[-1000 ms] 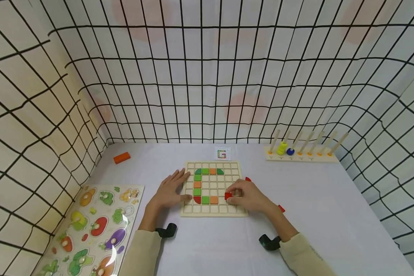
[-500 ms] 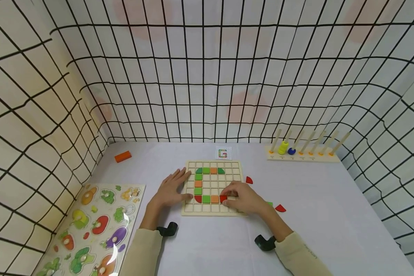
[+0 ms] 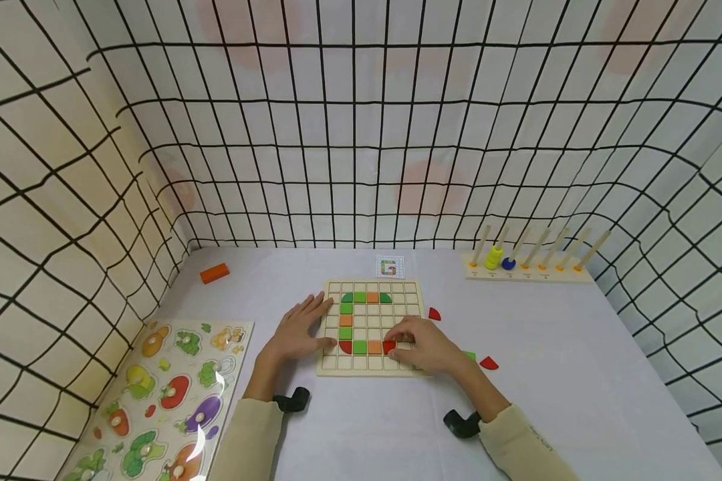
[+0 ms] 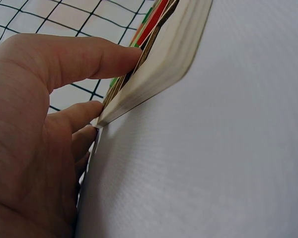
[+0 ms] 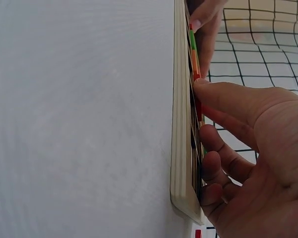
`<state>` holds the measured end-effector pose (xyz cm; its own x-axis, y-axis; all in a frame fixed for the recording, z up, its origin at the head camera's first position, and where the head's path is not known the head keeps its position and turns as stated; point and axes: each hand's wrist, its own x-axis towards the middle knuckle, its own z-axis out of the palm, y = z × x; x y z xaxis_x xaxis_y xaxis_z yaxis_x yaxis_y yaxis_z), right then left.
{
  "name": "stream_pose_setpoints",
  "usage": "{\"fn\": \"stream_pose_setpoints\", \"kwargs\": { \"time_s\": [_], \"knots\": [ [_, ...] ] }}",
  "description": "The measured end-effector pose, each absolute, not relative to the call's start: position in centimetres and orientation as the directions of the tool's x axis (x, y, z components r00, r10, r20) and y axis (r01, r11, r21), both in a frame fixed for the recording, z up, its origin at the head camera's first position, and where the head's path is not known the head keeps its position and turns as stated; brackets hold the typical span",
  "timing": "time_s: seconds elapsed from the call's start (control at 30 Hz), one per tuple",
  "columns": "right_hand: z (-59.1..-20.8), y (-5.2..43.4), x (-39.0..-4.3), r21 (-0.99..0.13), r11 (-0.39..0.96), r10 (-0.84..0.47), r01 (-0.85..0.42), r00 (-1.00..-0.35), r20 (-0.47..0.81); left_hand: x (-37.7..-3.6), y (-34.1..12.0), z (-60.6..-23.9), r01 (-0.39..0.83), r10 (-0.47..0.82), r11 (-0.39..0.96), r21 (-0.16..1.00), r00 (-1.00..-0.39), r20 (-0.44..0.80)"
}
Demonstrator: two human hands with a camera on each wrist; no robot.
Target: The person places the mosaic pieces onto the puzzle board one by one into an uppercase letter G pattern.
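We see the table (image 3: pixel 577 374), covered in pale cloth and walled by a grid-patterned backdrop, carrying everything here. At its near left edge lies the vegetable puzzle board (image 3: pixel 156 401) with knobbed pieces. In the middle sits the wooden grid board (image 3: pixel 370 364), flat on the table, with green, orange and red tiles set in its cells in a curved line. Along the far right stands the peg rack (image 3: pixel 526 270), a yellow ring and a blue bead on its left pegs. Our left hand (image 3: pixel 297 331) lies flat with fingers spread and straight, resting on the board's left edge; the left wrist view shows the thumb lying along that rim. Our right hand (image 3: pixel 424 344) rests on the board's lower right part, its fingers curled, the thumb and fingertips pressing at the red quarter-circle tile (image 3: pixel 388 347), which sits in the row beside an orange tile. An orange block (image 3: pixel 213 272) lies far left. A small pattern card (image 3: pixel 389 266) sits just beyond the board. Two loose red pieces (image 3: pixel 489 363) and a green one lie on the table right of the board.
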<state>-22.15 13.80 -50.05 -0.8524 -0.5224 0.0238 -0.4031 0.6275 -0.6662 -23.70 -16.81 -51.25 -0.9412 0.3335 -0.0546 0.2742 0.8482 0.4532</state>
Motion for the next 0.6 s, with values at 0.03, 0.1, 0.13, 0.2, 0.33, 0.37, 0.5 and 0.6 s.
{"fn": "stream_pose_setpoints", "kwargs": {
  "time_s": [0.03, 0.1, 0.13, 0.2, 0.33, 0.37, 0.5, 0.6],
  "knots": [
    [-50.04, 13.77, -22.15, -0.665, 0.629, -0.521, -0.403, -0.853, 0.024, -23.72, -16.83, -51.27, 0.275, 0.334, 0.848, 0.453, -0.941, -0.053],
    [-50.04, 13.72, -22.15, -0.660, 0.634, -0.519, -0.404, -0.854, 0.025, -23.76, -16.87, -51.30, 0.277, 0.335, 0.847, 0.453, -0.941, -0.051],
    [-50.02, 13.70, -22.13, -0.657, 0.636, -0.518, -0.404, -0.855, 0.025, -23.75, -16.88, -51.34, 0.278, 0.335, 0.847, 0.454, -0.941, -0.049],
    [-50.00, 13.65, -22.09, -0.654, 0.638, -0.518, -0.406, -0.855, 0.026, -23.76, -16.91, -51.38, 0.278, 0.335, 0.846, 0.454, -0.941, -0.047],
    [-49.93, 13.52, -22.03, -0.649, 0.644, -0.515, -0.404, -0.857, 0.022, -23.78, -16.95, -51.39, 0.275, 0.332, 0.849, 0.452, -0.942, -0.050],
    [-49.92, 13.50, -22.02, -0.649, 0.644, -0.515, -0.405, -0.857, 0.024, -23.78, -16.95, -51.38, 0.274, 0.331, 0.851, 0.448, -0.942, -0.052],
    [-49.92, 13.47, -21.97, -0.648, 0.645, -0.512, -0.405, -0.858, 0.026, -23.75, -16.95, -51.38, 0.276, 0.333, 0.847, 0.454, -0.942, -0.049],
    [-50.00, 13.56, -21.95, -0.656, 0.639, -0.513, -0.403, -0.858, 0.027, -23.73, -16.95, -51.46, 0.279, 0.336, 0.845, 0.456, -0.941, -0.047]
  ]
}}
